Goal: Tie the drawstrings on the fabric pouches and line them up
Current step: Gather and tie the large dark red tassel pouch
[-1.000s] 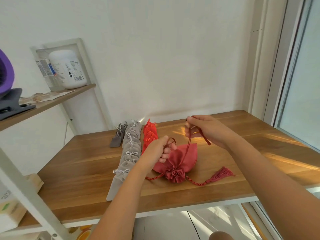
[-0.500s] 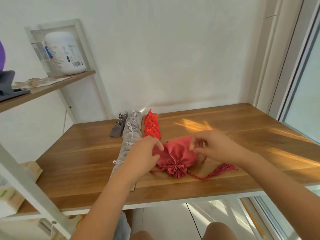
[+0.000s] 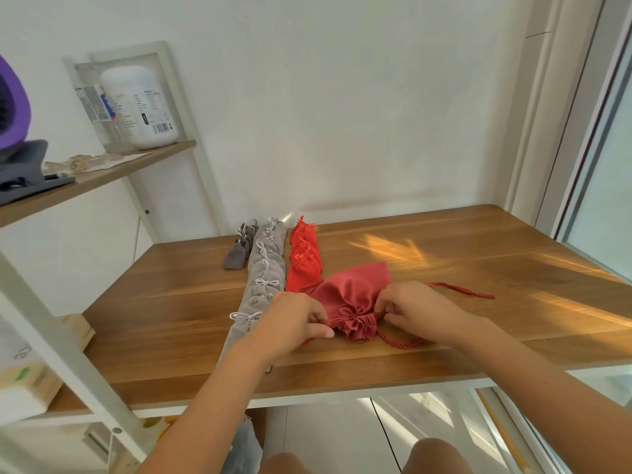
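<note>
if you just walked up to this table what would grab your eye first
The big red pouch near the front of the wooden table, with the left hand and right hand pinching its gathered neck from either side. Behind it, rows of tied pouches run toward the wall: light grey pouches, small red pouches and a few dark grey pouches furthest left.

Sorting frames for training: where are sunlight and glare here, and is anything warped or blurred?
Head view: warm sunlight streaks the wooden table beyond the large red fabric pouch; a small glare spot sits at the far end of the row of light grey pouches; the wide lens bows the white window frame; the left hand and right hand pinching the pouch look sharp.
</note>
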{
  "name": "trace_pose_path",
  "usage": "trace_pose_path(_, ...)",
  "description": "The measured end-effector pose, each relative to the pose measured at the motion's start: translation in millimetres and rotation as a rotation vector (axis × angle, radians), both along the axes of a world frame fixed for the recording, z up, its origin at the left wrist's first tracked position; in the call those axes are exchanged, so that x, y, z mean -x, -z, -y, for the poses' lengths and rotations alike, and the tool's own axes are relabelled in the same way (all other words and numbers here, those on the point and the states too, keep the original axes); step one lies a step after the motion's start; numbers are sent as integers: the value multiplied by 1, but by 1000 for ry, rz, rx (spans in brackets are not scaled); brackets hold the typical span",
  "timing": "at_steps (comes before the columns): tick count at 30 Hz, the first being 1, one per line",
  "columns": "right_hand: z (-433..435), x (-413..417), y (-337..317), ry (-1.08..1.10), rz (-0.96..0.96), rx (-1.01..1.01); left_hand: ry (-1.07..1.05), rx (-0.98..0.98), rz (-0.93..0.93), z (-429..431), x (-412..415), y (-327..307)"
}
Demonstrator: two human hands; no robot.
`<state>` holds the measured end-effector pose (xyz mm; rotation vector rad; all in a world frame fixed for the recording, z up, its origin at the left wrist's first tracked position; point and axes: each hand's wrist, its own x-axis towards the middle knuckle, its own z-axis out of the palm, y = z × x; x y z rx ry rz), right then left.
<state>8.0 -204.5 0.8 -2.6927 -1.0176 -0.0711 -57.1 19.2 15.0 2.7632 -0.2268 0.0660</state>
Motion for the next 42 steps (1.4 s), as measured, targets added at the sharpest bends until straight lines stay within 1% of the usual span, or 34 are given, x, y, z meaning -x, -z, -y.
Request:
trace_pose_path(2, 1, -1, 0, -28, -33, -14, -2, 21, -11, -5, -1, -2)
trace_pose_path(4, 1, -1, -3, -56, -110, -66, 10, 38, -8, -11, -3, -4)
trace_pose_path(6, 2, 0, -8, -55, -226, -168, 21, 132, 22, -14, -1, -8)
trace_pose_path(7, 3, 1, -11, -42, -313, -247, 15, 196, 48, -13, 0, -10)
trace_pose_path(9, 1, 3, -16, -15, -503, -412, -21, 352, 100, -6, 1, -12)
trace_pose_path(10, 0, 4, -18, 1, -574, -476, -50, 468, 99, -2, 1, -13)
trace_pose_path(12, -3, 5, -20, 36, -702, -601, -98, 745, 44, 8, 0, -14)
trace_pose_path(13, -4, 5, -21, 45, -770, -664, -115, 843, 7, 13, 0, -16)
trace_pose_path(16, -11, 5, -20, 40, -958, -871, -134, 1073, -111, 24, -1, -20)
trace_pose_path(17, -12, 3, -18, 29, -985, -929, -145, 1139, -147, 26, -4, -19)
trace_pose_path(18, -14, 2, -17, 9, -988, -957, -151, 1165, -175, 27, -6, -18)
trace_pose_path(20, -14, 2, -17, -8, -932, -919, -155, 1133, -204, 28, -10, -13)
trace_pose_path(22, -13, 4, -20, 3, -866, -817, -168, 1125, -214, 29, -13, -8)
trace_pose_path(24, -14, 4, -21, 13, -864, -786, -207, 1129, -220, 30, -17, -6)
trace_pose_path(26, -18, 4, -16, 16, -911, -872, -234, 1092, -202, 31, -18, -7)
trace_pose_path(29, -22, -2, -10, 6, -1023, -1095, -230, 994, -178, 33, -16, -7)
trace_pose_path(30, -23, -4, -9, -1, -1059, -1140, -223, 972, -175, 32, -15, -7)
trace_pose_path(33, -24, -3, -5, -40, -1098, -1158, -184, 986, -167, 29, -14, -3)
trace_pose_path(35, -24, 1, -4, -78, -1105, -1130, -150, 989, -108, 26, -13, -2)
trace_pose_path(37, -22, 6, -5, -131, -1132, -1085, -120, 949, -7, 25, -10, 0)
trace_pose_path(40, -20, 10, -7, -174, -1171, -1017, -149, 906, 130, 22, -3, 5)
trace_pose_path(42, -21, 12, -8, -179, -1170, -976, -179, 961, 142, 21, 2, 8)
